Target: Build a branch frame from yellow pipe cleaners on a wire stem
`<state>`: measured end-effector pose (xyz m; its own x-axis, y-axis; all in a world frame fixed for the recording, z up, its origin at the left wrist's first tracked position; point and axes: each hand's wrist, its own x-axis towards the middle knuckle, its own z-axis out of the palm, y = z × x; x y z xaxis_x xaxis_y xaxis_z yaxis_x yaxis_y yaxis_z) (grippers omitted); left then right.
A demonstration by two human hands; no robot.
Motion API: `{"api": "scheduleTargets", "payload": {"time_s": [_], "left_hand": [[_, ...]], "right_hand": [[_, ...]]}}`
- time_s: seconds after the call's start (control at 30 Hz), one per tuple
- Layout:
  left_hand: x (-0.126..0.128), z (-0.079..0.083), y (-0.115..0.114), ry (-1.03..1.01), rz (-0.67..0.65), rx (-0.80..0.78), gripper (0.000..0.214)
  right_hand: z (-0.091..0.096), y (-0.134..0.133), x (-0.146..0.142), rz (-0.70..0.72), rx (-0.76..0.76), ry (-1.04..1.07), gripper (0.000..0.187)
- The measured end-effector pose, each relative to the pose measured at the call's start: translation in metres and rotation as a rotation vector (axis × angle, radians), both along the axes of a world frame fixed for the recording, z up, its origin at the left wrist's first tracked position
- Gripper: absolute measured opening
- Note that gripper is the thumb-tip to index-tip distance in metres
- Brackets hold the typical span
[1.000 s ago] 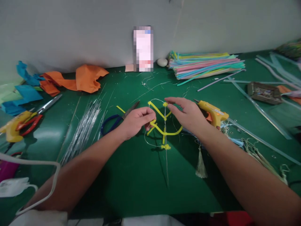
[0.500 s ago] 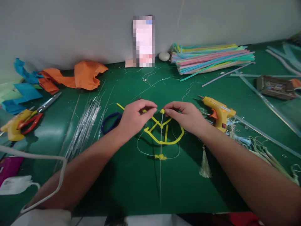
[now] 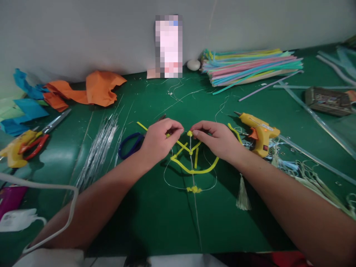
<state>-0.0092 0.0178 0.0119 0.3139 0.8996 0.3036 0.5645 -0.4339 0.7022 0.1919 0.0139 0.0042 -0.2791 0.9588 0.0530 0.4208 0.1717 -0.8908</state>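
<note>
Clock centred on the yellow frame (image 3: 191, 152), 12 away from the wearer. Nearest: its bare wire stem (image 3: 198, 226) runs to 6 o'clock over the green tabletop (image 3: 167, 226). Pale tassel (image 3: 243, 196) at 4. Fuzzy yellow tuft (image 3: 194, 190) on the stem at 6, thin wire loops either side. The frame is in front of the wearer, its upper end between the hands.

Left hand (image 3: 160, 141), 10 o'clock: thumb and forefinger pinched tip to tip, seemingly on the fine wire; the exact grip is too small to tell. Right hand (image 3: 215, 138), 2 o'clock: thumb and fingertips nearly together, pressed at the yellow knot (image 3: 190, 133); remaining fingers curled.

Risks, as judged: an uneven pull between the hands could bend the loop or slide the knot; the long stem could snag or twist the frame. Blue-handled scissors (image 3: 120, 147) at 9, partly behind the left hand: a knuckle could brush them. Yellow glue gun (image 3: 258, 129) near 2, small orange light showing: if hot, a drifting right wrist could touch it. Farther, 1 o'clock: fuzzy-stem bundle (image 3: 250, 68)
</note>
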Motion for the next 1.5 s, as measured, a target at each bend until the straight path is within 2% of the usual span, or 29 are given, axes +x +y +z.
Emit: {"api": "scheduleTargets", "payload": {"time_s": [0.7, 0.83, 1.03, 1.2, 1.33, 1.5], "left_hand": [[0.002, 0.005, -0.002, 0.049, -0.069, -0.027, 0.012], [0.003, 0.005, -0.004, 0.008, -0.062, -0.052, 0.011], [0.001, -0.001, -0.003, -0.325, 0.075, -0.249, 0.026], [-0.002, -0.01, -0.006, -0.593, 0.215, -0.426, 0.021], [0.001, -0.01, -0.015, -0.585, 0.183, -0.623, 0.025], [0.006, -0.006, -0.021, -0.52, 0.148, -0.676, 0.022]], "right_hand": [[0.004, -0.004, -0.004, 0.018, 0.057, -0.006, 0.015], [0.002, -0.003, -0.004, 0.013, 0.042, -0.006, 0.015], [0.0, -0.003, -0.003, -0.037, 0.006, -0.002, 0.016], [0.001, -0.003, 0.0, -0.182, 0.031, 0.001, 0.017], [-0.001, -0.003, 0.003, -0.303, 0.124, 0.012, 0.016], [-0.003, -0.001, 0.006, -0.378, 0.189, 0.041, 0.014]]}}
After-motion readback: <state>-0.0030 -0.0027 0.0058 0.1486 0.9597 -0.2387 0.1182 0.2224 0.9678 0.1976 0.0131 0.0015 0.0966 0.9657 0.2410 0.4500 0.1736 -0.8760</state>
